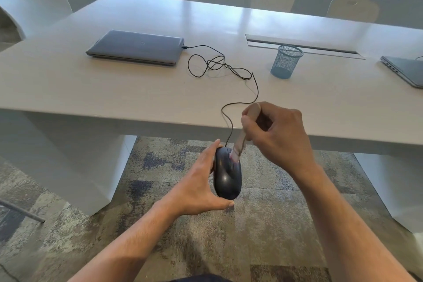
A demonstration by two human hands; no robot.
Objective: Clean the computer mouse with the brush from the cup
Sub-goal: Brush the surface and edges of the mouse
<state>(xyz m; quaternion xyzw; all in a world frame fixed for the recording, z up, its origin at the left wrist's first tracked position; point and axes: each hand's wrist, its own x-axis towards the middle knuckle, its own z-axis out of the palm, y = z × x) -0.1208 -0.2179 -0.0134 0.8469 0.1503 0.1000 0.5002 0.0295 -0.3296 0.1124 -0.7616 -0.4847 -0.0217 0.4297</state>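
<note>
Two hands, left hand (196,181) holding mouse (226,173), right hand (279,131) pressing brush (240,142) onto it

Brush (239,144) bristles motion-blurred against the mouse (227,173); second laptop (404,70) cut off at right edge.

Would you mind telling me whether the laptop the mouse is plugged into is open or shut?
Shut. The laptop lies flat on the table with its lid down; the cable enters its right edge.
</note>
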